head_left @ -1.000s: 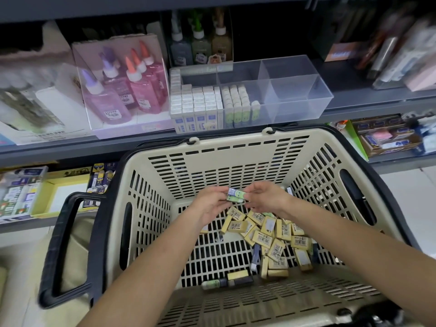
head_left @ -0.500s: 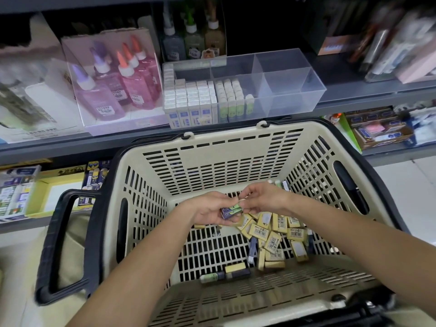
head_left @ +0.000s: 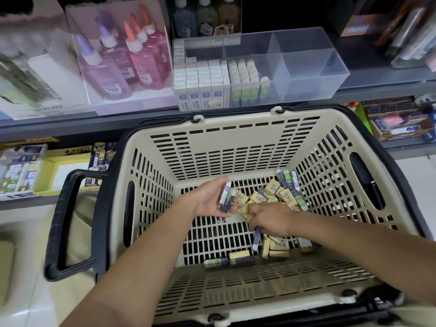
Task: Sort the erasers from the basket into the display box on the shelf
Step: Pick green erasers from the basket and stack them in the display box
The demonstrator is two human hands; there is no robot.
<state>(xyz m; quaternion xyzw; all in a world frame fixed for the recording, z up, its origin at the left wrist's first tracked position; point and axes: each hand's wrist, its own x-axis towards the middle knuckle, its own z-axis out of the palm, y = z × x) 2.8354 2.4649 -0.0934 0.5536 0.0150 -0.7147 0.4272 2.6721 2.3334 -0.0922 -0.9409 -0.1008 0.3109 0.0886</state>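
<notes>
L grip (head_left: 211,204) is curled round a small stack of dark-sleeved erasers (head_left: 226,197). Their long axis points away twd the shelf (head_left: 377,83), white caps at the far end. R grip (head_left: 269,218) is just beside it to the R and lower, fingers bent down into the pile (head_left: 271,195). A dark eraser (head_left: 256,239) pokes out under it twd the near wall; can't tell if it's actually pinched. Both grips are inside the basket (head_left: 236,142), above its floor.

The box (head_left: 306,74) sits on the shelf beyond the basket's far wall, up & ahead. Its green row (head_left: 245,83) stands upright in a part-filled slot, almost straight ahead of L grip, a bit R. So L is nearer. The stack prob. needs tipping on end before it goes in.
</notes>
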